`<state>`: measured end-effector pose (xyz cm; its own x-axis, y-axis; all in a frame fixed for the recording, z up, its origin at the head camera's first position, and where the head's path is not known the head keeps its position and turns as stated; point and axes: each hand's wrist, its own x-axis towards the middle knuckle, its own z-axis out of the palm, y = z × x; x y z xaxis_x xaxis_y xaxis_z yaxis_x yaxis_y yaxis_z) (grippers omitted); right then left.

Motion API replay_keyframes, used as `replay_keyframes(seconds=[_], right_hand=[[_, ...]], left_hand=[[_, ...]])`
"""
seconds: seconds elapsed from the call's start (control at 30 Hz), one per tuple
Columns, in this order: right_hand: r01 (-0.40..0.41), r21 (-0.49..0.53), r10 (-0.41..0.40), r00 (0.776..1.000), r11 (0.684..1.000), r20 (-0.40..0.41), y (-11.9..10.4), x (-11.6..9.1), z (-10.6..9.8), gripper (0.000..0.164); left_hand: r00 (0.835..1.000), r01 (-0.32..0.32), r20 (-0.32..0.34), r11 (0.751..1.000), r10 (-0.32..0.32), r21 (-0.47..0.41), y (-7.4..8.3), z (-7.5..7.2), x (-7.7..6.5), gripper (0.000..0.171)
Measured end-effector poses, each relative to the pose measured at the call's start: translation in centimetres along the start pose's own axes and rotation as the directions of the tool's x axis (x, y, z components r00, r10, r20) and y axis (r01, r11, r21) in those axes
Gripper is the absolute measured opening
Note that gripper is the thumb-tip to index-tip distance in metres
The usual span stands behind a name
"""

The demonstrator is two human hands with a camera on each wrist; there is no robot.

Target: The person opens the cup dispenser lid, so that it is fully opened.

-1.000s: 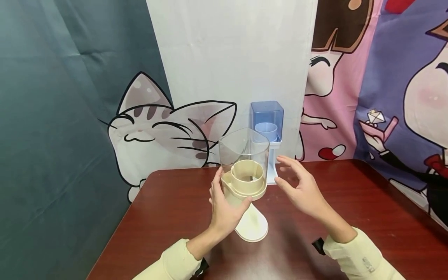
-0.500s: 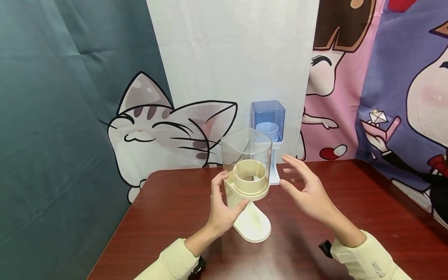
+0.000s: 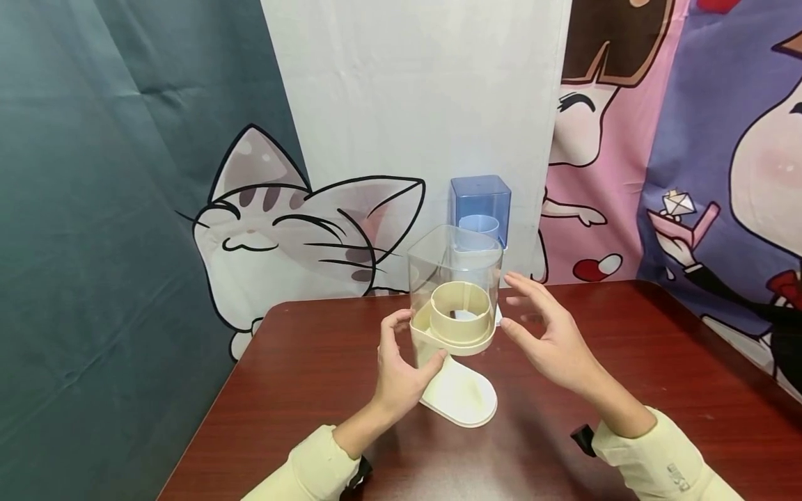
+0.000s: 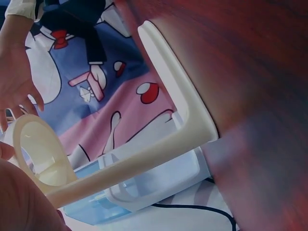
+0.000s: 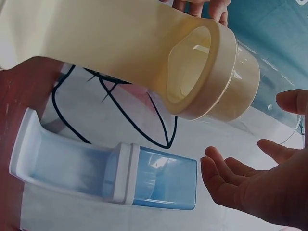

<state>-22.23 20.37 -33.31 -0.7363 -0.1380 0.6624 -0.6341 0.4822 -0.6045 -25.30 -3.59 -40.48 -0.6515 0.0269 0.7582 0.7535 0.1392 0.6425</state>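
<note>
Head: cream dispenser (image 3: 460,335) upright mid-way on table (image 3: 319,362), long axis vertical, foot (image 3: 460,395) aimed at near edge, angled right; left grip (image 3: 401,379) clamped on it, right grip (image 3: 554,341) apart | Left wrist: foot flat on table | Right wrist: fingers parted near clear top (image 5: 267,86), blue dispenser (image 5: 166,178) apart

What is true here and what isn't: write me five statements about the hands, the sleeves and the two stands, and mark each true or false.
1. The left hand holds the cream stand. True.
2. The right hand grips the cream stand too. False: it holds nothing.
3. A clear container tops the cream stand. True.
4. The blue-topped stand is nearer the person than the cream stand. False: it is farther back.
5. Both sleeves are black. False: they are pale yellow.
</note>
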Motion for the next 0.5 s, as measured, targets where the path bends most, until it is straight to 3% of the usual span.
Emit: replay_keyframes(seconds=[0.13, 0.23, 0.37, 0.5], right_hand=[[0.006, 0.059, -0.005, 1.000, 0.998, -0.018, 0.1, -0.2, -0.3, 0.079], [0.038, 0.105, -0.034, 0.999, 0.994, -0.036, 0.3, -0.5, -0.6, 0.087], [0.071, 0.127, -0.066, 0.997, 0.989, -0.046, 0.4, -0.7, -0.9, 0.088], [0.081, 0.123, -0.075, 0.996, 0.989, -0.049, 0.4, -0.7, -1.1, 0.085]], left_hand=[[1.000, 0.001, -0.010, 0.997, 0.000, 0.082, 0.3, 0.3, -0.1, 0.072], [0.999, -0.041, -0.013, 0.984, 0.044, 0.172, 0.5, 0.6, -0.4, 0.078], [0.994, -0.104, -0.011, 0.958, 0.111, 0.266, 1.1, 1.2, -0.6, 0.084], [0.989, -0.139, -0.015, 0.947, 0.150, 0.291, 1.6, 1.9, -0.8, 0.081]])
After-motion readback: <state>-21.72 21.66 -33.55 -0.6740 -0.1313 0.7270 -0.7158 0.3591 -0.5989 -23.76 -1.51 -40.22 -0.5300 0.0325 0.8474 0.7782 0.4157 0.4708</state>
